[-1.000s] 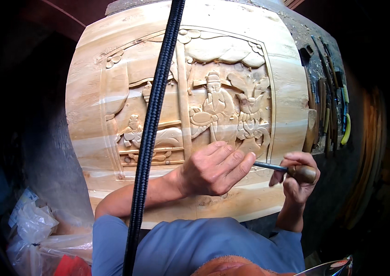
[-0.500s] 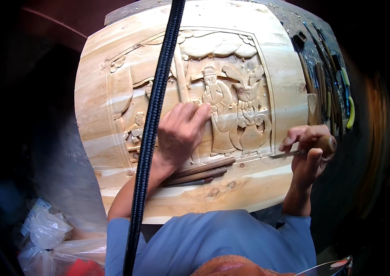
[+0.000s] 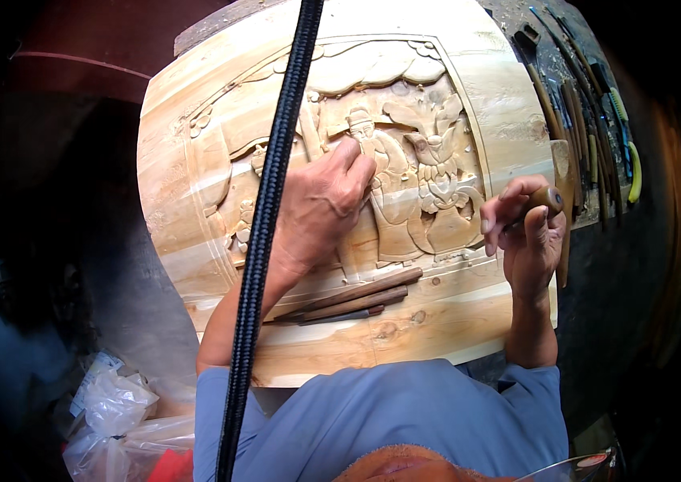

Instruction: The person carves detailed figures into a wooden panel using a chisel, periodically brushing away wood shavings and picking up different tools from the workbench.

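A pale wooden panel (image 3: 509,132) with relief carving lies before me. Its robed figure (image 3: 396,197) stands right of the middle. My left hand (image 3: 320,201) rests on the carving beside this figure, fingers curled down and closed. Their tips are hidden, so what they pinch, if anything, does not show. Over the panel's right edge, my right hand (image 3: 531,249) is raised with its fingers bent around a carving chisel. The round end of its wooden handle (image 3: 549,199) sticks out by the thumb, while its blade cannot be made out. Several slim wooden-handled tools (image 3: 360,296) lie below the carved field.
Many carving tools (image 3: 585,128) lie on the bench beyond the panel's right edge, near a curved yellow handle (image 3: 635,173). A black braided cable (image 3: 276,173) crosses the view in front of my left forearm. Clear plastic bags (image 3: 119,406) sit at the lower left.
My left hand has shifted up along the figure and turned its knuckles upward. The right hand has risen and turned with the chisel, whose blade showed before. The whole view has shifted slightly.
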Motion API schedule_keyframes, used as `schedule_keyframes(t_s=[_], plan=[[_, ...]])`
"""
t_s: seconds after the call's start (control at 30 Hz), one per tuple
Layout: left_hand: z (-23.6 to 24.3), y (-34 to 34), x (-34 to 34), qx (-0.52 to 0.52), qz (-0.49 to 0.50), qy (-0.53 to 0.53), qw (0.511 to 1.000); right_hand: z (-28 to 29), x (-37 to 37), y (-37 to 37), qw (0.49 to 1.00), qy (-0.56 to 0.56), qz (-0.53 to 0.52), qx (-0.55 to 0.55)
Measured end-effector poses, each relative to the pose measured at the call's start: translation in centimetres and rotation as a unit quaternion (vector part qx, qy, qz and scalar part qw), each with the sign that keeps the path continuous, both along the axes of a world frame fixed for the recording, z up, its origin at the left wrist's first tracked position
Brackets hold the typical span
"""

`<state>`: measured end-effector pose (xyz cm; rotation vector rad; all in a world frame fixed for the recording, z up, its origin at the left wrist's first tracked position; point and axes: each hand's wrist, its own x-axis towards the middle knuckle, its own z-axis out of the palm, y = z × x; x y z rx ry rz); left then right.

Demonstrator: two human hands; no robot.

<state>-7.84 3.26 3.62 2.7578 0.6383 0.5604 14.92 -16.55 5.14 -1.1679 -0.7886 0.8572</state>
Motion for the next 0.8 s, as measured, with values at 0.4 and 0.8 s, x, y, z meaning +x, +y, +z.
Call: schedule_keyframes(t_s=[0.4, 0.8], plan=[[-1.6, -0.5, -2.1, -0.136, 0.148, -0.267, 0.943, -1.5, 0.6, 0.3, 0.997, 0.057, -0.051, -0.03], [-3.4, -6.3, -3.1, -0.009, -0.077, -0.203, 0.976, 5.3, -0.9, 9.9, 0.988, 0.056, 0.057, 0.133]])
